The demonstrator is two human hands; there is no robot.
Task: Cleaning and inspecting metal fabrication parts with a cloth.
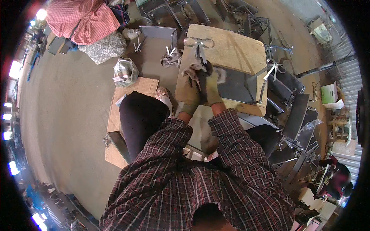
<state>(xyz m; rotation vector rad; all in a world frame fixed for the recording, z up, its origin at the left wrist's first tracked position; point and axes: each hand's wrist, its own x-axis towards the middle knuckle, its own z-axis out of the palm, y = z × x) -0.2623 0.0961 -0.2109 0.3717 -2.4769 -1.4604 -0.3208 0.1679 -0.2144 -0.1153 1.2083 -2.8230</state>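
Observation:
Both my hands wear worn, dirty work gloves and come together over the left part of a wooden board point(227, 40). My left hand point(190, 92) is closed on a crumpled brownish rag point(194, 71). Close beside it, my right hand point(211, 86) is closed around the lower part of a shiny metal piece with two loops point(199, 43), against the rag. The fingers partly hide the grip. A flat dark metal panel point(235, 85) lies on the board right of my hands, with a shiny bracket point(274, 70) at its right end.
Dark metal panels with brackets point(296, 115) are piled at the right; more point(158, 32) lie ahead. Cardboard point(135, 86) lies under my left leg, near a plastic bag point(125, 72). A person in checked red cloth point(83, 19) is at the far left. Another person point(339, 177) is at lower right.

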